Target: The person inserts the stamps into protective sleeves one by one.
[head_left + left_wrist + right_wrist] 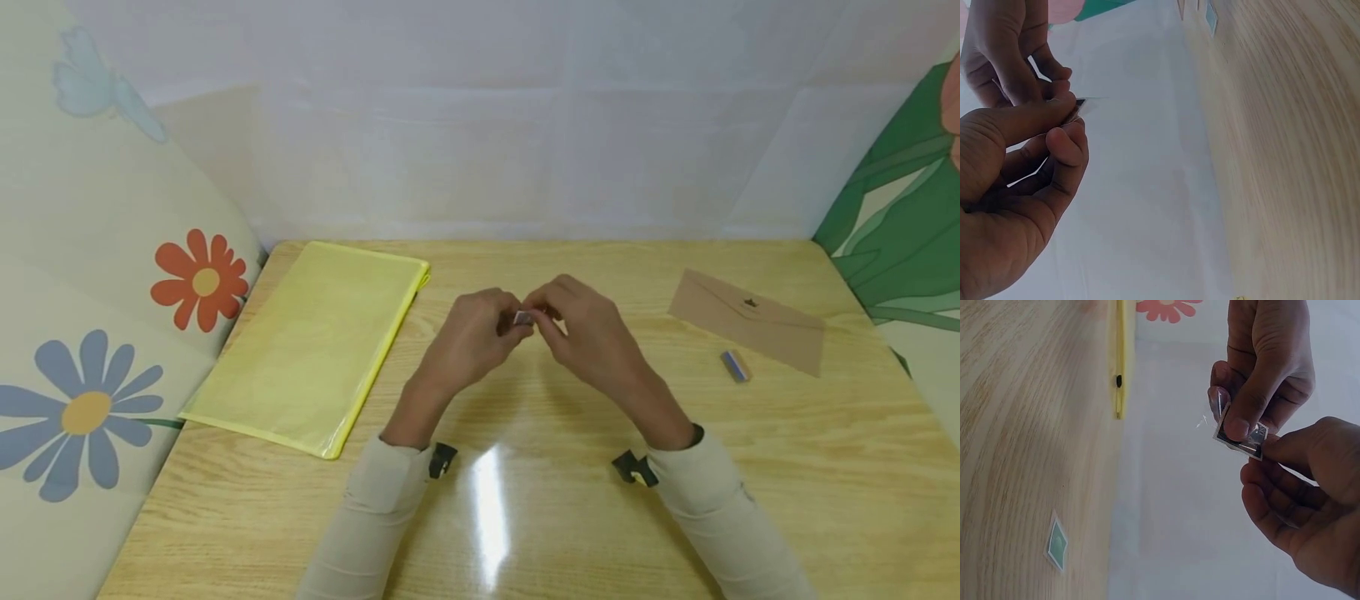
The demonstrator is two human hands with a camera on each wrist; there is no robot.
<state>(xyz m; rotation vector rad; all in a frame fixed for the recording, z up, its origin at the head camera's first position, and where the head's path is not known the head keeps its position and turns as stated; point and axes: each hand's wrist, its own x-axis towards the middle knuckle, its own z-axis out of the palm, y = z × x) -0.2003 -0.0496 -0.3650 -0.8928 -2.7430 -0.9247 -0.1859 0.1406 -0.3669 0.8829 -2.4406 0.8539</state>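
Note:
Above the middle of the wooden table [525, 517], both hands meet around a small square sticker-like piece [522, 317] with a dark, shiny face. My left hand [504, 325] pinches one edge of it between thumb and forefinger. My right hand [542, 320] pinches the other side. The right wrist view shows the piece [1241, 434] clearly, with the left hand [1238, 422] above and the right hand [1266, 456] below. Only a dark corner of the piece [1079, 105] peeks out between the left hand [1063, 122] and right hand [1054, 84] in the left wrist view.
A yellow zip pouch [315, 342] lies flat at the left. A brown envelope [746, 321] lies at the right, with a small blue-grey block [735, 365] beside it. A small green stamp [1057, 542] lies on the table. Patterned walls close in both sides.

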